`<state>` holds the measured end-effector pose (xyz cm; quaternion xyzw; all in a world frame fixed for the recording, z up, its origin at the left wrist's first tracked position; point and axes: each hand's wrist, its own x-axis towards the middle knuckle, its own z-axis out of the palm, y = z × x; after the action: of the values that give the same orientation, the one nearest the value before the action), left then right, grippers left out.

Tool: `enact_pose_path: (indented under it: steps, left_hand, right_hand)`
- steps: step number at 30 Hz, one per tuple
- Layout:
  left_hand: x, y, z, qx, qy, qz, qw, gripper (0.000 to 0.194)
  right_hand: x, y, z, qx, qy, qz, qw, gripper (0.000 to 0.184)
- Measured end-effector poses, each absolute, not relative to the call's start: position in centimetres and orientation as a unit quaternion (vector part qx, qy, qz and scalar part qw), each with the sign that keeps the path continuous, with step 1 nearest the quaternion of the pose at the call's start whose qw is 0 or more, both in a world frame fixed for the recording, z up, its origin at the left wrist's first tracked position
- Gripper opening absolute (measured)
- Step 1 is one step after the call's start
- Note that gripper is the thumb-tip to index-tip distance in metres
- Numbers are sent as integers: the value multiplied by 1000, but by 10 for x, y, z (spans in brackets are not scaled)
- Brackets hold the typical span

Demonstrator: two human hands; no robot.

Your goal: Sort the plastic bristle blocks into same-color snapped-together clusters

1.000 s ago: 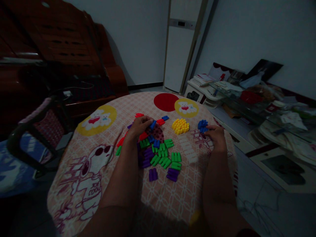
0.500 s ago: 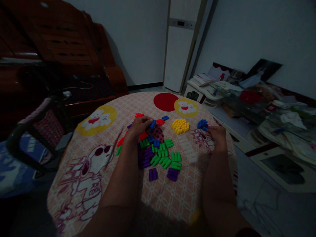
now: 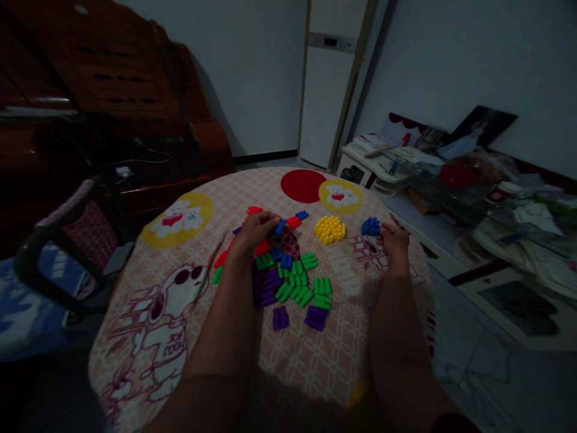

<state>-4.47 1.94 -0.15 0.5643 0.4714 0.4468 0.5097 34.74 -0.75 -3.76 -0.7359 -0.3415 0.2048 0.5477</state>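
My left hand (image 3: 258, 231) is pinched on a small blue plastic building block (image 3: 280, 227), above a loose spread of similar blocks. Green blocks (image 3: 298, 279), purple blocks (image 3: 269, 287), red blocks (image 3: 294, 223) and more blue ones lie around and under that hand. To the right, a tight cluster of yellow blocks (image 3: 330, 230) sits on the cloth. A smaller blue cluster (image 3: 371, 227) stands farther right. Just right of it is my right hand (image 3: 395, 239), its fingers drawn together; I cannot make out whether anything is between them.
A patterned cloth (image 3: 311, 361) covers the round table. A chair (image 3: 85, 240) stands at the left, before a wooden sofa (image 3: 135, 108). Along the right runs a cluttered low cabinet (image 3: 469, 222). A tall white appliance (image 3: 327, 102) stands at the back.
My right hand has shifted slightly up, and a small gap now shows between its fingertips and the blue cluster. My left hand stays nearly still with its blue block.
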Motion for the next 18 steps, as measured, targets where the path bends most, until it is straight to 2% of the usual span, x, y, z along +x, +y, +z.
enact_pose_path:
  steps: [7,13,18]
  left_hand:
    - [-43,19,-3,572,471,443,504,31]
    - [-32,14,3,566,463,428,531,33]
    - [-22,9,11,589,441,406,542,33]
  right_hand:
    - [345,-6,-37,-745,-343,210,532,53]
    - [329,-7,-5,-747,-363,107,546,38]
    - [256,-7,24,-619,-480,259,566,29]
